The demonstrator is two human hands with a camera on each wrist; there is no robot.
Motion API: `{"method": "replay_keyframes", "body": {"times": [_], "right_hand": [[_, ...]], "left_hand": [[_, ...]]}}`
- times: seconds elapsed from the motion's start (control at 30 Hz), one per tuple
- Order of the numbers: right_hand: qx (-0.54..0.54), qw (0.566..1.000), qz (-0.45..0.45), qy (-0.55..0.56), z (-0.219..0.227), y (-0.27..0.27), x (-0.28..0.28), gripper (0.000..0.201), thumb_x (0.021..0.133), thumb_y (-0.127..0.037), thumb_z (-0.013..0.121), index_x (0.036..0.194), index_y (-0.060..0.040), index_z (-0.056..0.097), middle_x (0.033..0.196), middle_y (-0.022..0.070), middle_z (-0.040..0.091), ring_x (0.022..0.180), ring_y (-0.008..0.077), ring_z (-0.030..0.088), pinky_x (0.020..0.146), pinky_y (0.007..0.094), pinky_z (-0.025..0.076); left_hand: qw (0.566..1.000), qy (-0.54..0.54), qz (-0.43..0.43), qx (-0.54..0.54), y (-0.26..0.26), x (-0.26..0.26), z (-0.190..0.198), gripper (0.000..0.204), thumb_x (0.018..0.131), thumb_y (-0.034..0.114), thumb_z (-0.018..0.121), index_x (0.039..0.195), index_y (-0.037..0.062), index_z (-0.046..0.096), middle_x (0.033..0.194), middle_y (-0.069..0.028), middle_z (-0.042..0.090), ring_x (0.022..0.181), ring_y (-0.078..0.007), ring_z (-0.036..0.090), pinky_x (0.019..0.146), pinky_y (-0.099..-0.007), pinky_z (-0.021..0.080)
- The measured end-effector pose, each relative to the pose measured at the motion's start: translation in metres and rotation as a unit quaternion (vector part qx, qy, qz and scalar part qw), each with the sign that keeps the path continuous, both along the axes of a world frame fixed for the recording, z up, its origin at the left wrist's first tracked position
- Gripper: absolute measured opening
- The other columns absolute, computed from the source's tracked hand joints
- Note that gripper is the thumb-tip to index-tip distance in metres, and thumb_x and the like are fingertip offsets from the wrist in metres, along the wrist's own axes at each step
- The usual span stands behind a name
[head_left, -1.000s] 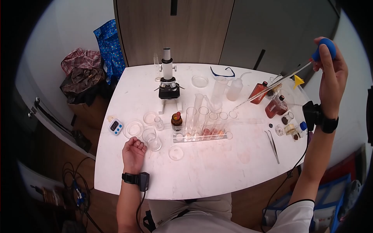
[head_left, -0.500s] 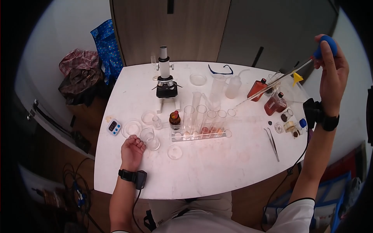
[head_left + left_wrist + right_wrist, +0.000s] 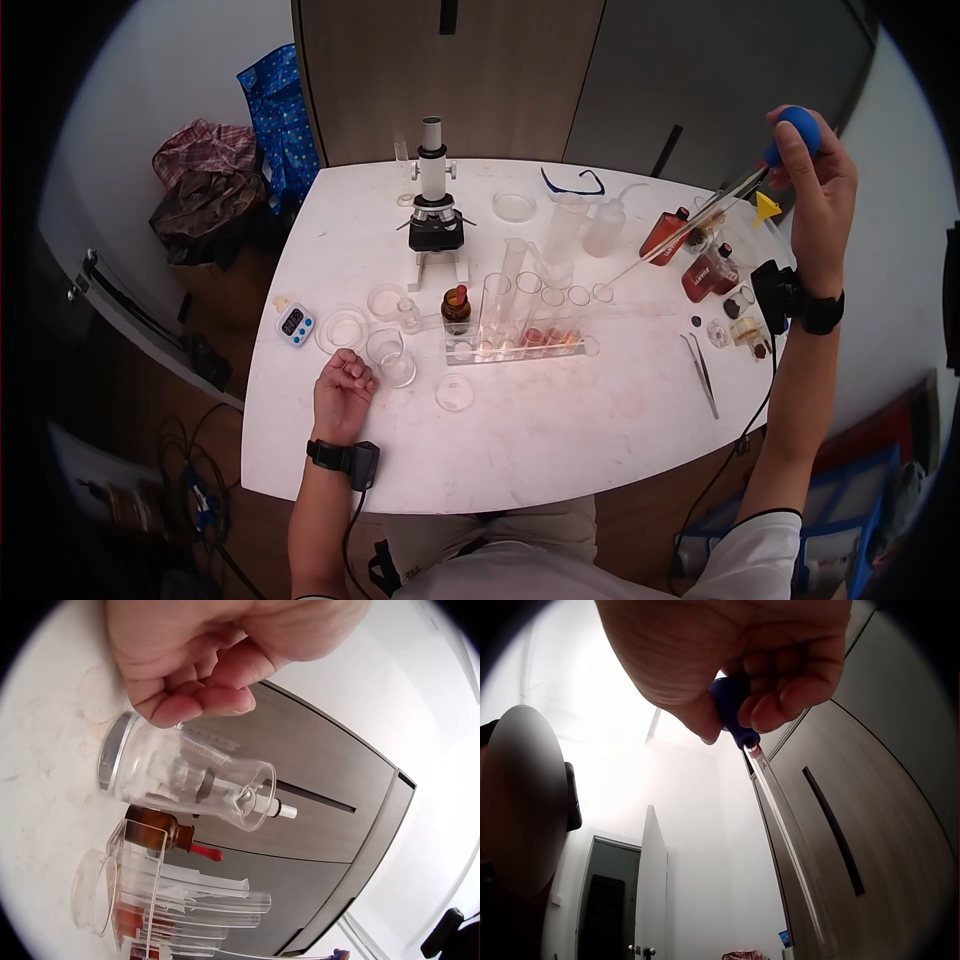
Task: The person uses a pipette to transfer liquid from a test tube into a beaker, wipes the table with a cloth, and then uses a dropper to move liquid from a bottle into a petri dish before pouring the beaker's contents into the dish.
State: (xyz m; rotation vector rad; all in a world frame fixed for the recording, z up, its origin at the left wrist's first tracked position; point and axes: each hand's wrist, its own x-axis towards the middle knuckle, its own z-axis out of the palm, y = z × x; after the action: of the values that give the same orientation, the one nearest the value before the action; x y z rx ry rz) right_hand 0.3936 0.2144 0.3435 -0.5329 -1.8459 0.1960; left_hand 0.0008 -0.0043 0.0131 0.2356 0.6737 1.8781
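Note:
My right hand (image 3: 824, 200), raised at the right, grips the blue rubber bulb (image 3: 800, 130) of a long glass pipette (image 3: 692, 227). In the right wrist view, thumb and fingers close round the bulb (image 3: 730, 705). The pipette slants down to the left, its lower end overlapping the mouth of the rightmost test tube (image 3: 603, 293). Several test tubes, some with reddish liquid, stand in a clear rack (image 3: 515, 355). My left hand (image 3: 344, 400) rests on the table with loosely curled fingers, holding nothing, beside a glass beaker (image 3: 142, 761).
Left of the rack stand a brown dropper bottle (image 3: 456, 308) and a microscope (image 3: 435, 215). A timer (image 3: 295, 326) lies at the left edge. Towards the right are a wash bottle (image 3: 604, 232), red-brown bottles (image 3: 710, 272), a yellow funnel (image 3: 767, 207) and tweezers (image 3: 701, 375).
My right hand has shifted left and slightly down with the bulb and pipette, the pipette's lower end staying near the rightmost tube. The left hand stays by the beaker.

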Motion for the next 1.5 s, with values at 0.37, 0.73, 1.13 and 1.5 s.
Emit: {"method": "replay_keyframes", "body": {"times": [0.37,0.73,1.13,1.5], "right_hand": [[-0.090,0.994,0.049,-0.021,-0.044,0.012,-0.026,0.033,0.089,-0.035,0.072,0.096,-0.0034,0.065,0.076,0.0012,0.061,0.066,0.0067,0.059,0.058,0.0192,0.047],[-0.110,0.991,0.051,-0.059,-0.074,0.020,-0.032,0.031,0.088,-0.030,0.073,0.094,-0.0016,0.063,0.070,0.0030,0.059,0.052,0.0056,0.053,0.048,0.0178,0.044],[-0.066,0.994,0.028,-0.087,-0.077,0.019,-0.037,0.034,0.085,-0.033,0.077,0.085,-0.0020,0.062,0.066,0.0015,0.056,0.058,0.0072,0.053,0.053,0.0210,0.042],[0.038,0.978,-0.096,-0.181,-0.072,0.024,-0.041,0.055,0.090,-0.055,0.063,0.065,-0.0060,0.054,0.050,0.0043,0.045,0.045,0.0178,0.047,0.046,0.0313,0.034]], "left_hand": [[1.000,-0.005,0.008,-0.006,0.002,-0.002,-0.003,0.013,0.082,0.001,0.050,0.091,0.0092,0.054,0.075,-0.0010,0.054,0.064,-0.0138,0.048,0.069,-0.0298,0.044],[0.999,0.043,0.001,0.017,0.002,0.000,-0.003,0.019,0.074,-0.003,0.047,0.089,0.0070,0.051,0.077,-0.0018,0.049,0.071,-0.0147,0.049,0.074,-0.0307,0.046],[1.000,0.004,-0.002,0.016,0.002,-0.001,-0.003,0.006,0.087,0.006,0.050,0.091,0.0075,0.054,0.074,-0.0015,0.051,0.070,-0.0139,0.051,0.073,-0.0306,0.046],[1.000,0.005,0.009,-0.002,0.003,0.001,0.000,0.005,0.088,0.008,0.049,0.090,0.0080,0.054,0.073,-0.0002,0.049,0.070,-0.0138,0.049,0.071,-0.0286,0.044]]}}
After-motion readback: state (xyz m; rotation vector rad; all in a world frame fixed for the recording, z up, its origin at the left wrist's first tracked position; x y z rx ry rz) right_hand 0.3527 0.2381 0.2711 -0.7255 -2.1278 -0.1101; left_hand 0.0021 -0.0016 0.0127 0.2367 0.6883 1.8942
